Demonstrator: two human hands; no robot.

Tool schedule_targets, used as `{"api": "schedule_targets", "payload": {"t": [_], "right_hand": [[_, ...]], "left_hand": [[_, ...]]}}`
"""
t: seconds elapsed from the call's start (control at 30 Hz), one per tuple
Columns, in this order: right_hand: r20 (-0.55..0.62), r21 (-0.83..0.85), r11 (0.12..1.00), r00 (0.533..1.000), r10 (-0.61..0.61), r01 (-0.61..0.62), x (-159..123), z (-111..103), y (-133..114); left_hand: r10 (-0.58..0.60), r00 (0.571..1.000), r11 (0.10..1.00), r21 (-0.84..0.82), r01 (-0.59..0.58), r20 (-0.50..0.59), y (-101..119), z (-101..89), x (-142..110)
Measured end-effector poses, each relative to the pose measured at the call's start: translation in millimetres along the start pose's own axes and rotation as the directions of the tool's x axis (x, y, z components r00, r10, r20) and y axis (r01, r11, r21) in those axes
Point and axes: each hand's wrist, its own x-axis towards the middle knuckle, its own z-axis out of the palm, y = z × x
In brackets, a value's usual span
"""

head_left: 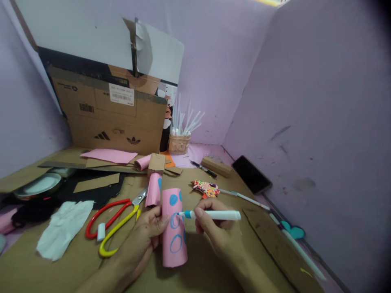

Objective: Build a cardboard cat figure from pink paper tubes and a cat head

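1. While gripped by the left hand (149, 230) around its left side, stands upright on the cardboard-covered tabletop (214, 268): a pink paper tube (173, 230) marked with blue circles, some filled and some only outlined.
2. Pinched in the right hand (215, 228), fingers closed around its barrel: a white marker with a blue tip (210, 215), lying level, tip touching the tube's front at an outlined circle.
3. Just beyond the left hand: a second, smaller pink tube (153, 189) with a blue spot.
4. Left of the left hand: red-and-yellow scissors (114, 221), blades near the smaller tube; farther left, crumpled white paper (64, 228).
5. Beyond the right hand: a patterned paper piece (206, 188), a black pen (203, 168), a dark phone (251, 174).
6. Far beyond both hands, against the wall: a cardboard box (106, 118) and a small basket of white sticks (180, 138).
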Motion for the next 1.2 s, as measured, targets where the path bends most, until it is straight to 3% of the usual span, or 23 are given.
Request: {"api": "schedule_targets", "payload": {"t": [0.13,0.4,0.73,0.87,1.07,1.2], "right_hand": [[0.068,-0.082,0.996,0.997,-0.037,0.042,1,0,0],[0.040,-0.126,0.991,0.998,-0.043,0.047,3,-1,5],[-0.032,-0.026,0.999,0.998,0.047,-0.048,-1,3,-3],[-0.071,0.016,1.000,0.997,0.026,-0.025,-1,3,-5],[-0.060,-0.009,1.000,0.998,0.004,-0.004,0,4,-2],[-0.052,0.058,0.997,0.997,0.055,-0.052,-1,4,-4]], "left_hand": [[-0.005,1.000,1.000,-0.011,0.005,0.006,1,1.1,-1],[0.000,1.000,1.000,-0.022,-0.001,-0.018,1,1.5,0],[0.002,1.000,1.000,-0.021,-0.003,-0.020,1,-1.0,1],[0.008,1.000,1.000,-0.013,-0.009,-0.013,1,-0.5,0],[0.003,1.000,1.000,-0.022,-0.004,-0.019,2,2.4,-1],[0.005,1.000,1.000,-0.029,-0.005,-0.011,2,2.2,0]]}}
